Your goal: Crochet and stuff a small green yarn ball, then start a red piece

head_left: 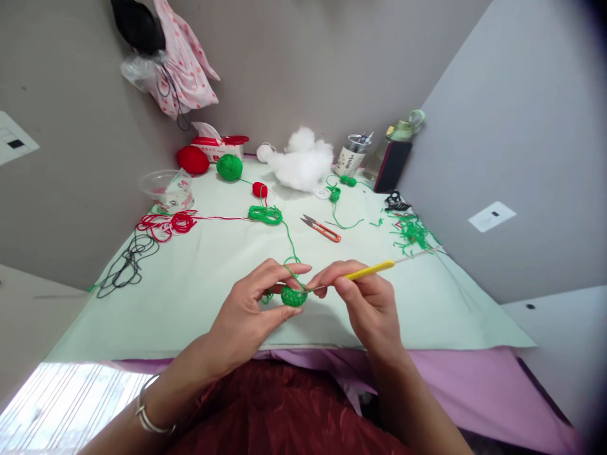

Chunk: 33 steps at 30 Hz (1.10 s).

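Between the thumb and fingers of my left hand (251,309) is a small round green crocheted piece (293,297). Green yarn (290,240) runs from it, past my raised left index finger, to a loose green bundle (265,215) farther back. My right hand (365,300) is closed around a crochet hook with a yellow handle (372,271). The hook's thin metal end points left and meets the edge of the green piece. Orange-handled thread snips (321,229) lie on the table beyond my hands.
Red yarn (183,222) and dark cord (128,262) lie at the left of the table (213,253). White stuffing (303,164), yarn balls, a tissue box (220,150), a pen jar (352,156) and a phone (393,165) stand behind. Green scraps (412,234) lie at the right.
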Tool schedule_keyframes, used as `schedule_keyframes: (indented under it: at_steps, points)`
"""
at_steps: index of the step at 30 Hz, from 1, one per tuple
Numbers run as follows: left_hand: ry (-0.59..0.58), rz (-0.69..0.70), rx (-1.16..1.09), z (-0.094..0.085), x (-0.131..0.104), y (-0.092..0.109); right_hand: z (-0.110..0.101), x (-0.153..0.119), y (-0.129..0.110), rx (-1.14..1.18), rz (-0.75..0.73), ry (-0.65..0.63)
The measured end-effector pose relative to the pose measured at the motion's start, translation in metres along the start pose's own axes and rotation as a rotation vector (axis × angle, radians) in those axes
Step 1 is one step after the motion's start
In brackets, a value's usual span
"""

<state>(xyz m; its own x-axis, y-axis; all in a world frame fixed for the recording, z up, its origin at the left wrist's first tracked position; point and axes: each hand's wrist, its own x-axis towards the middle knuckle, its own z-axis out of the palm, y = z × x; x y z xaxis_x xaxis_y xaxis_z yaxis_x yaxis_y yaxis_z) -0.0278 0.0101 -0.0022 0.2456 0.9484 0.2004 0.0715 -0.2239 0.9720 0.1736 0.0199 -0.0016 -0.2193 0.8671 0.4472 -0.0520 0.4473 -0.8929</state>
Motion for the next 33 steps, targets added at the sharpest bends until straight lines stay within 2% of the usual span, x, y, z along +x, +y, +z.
schedule_keyframes:
  at_steps: [5, 12, 15, 19, 23, 27, 30, 33]
  points:
    - [0.022, 0.075, 0.080, 0.000, 0.000, 0.003, -0.001, -0.001, -0.006, -0.159, -0.065, -0.030]
    - [0.016, 0.112, 0.118, -0.002, -0.001, 0.005, -0.002, 0.000, -0.005, -0.099, -0.036, -0.018]
    - [-0.009, 0.120, 0.124, -0.003, -0.001, 0.005, -0.003, -0.001, -0.005, -0.111, -0.042, -0.051]
    - [-0.013, 0.078, 0.093, -0.004, 0.000, 0.003, 0.001, -0.004, 0.000, -0.180, -0.149, -0.097]
    - [0.058, -0.057, -0.060, 0.003, -0.002, 0.001, 0.006, -0.011, 0.011, -0.312, -0.385, -0.048]
    - [0.119, -0.102, -0.247, 0.017, -0.009, -0.003, 0.007, -0.021, 0.015, -0.634, -0.595, 0.041]
    - [0.085, -0.147, -0.361, 0.025, -0.015, -0.004, 0.005, -0.028, 0.015, -0.815, -0.626, 0.051]
    - [0.013, -0.281, -0.593, 0.025, -0.016, -0.001, 0.006, -0.029, 0.018, -0.769, -0.623, 0.087]
